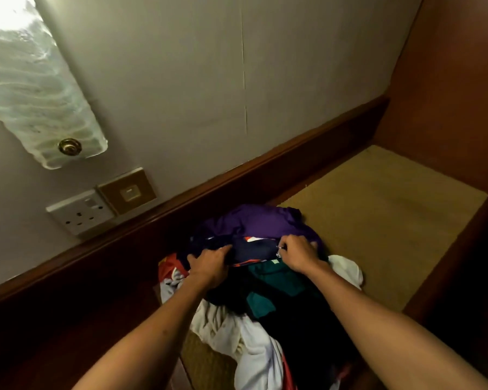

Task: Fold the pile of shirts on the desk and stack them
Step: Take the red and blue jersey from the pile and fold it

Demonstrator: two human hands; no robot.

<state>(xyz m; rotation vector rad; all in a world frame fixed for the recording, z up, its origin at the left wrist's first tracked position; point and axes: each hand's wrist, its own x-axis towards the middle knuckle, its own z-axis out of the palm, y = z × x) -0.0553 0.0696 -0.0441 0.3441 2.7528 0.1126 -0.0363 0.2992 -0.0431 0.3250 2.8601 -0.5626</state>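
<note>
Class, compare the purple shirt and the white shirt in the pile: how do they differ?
The purple shirt lies at the pile's far end, near the wall; the white shirt spills at the near end. Purple sits just beyond both hands; white lies beneath the forearms. Both are crumpled and unfolded.

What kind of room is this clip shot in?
Probably a hotel room or bedroom: a frosted glass wall lamp, a white wall socket beside a brass switch plate, and a dark wooden desk.

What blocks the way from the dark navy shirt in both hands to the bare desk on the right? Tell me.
Nothing visible. Left hand and right hand already grip the navy shirt; the desk surface to the right lies bare beside the pile.
</note>
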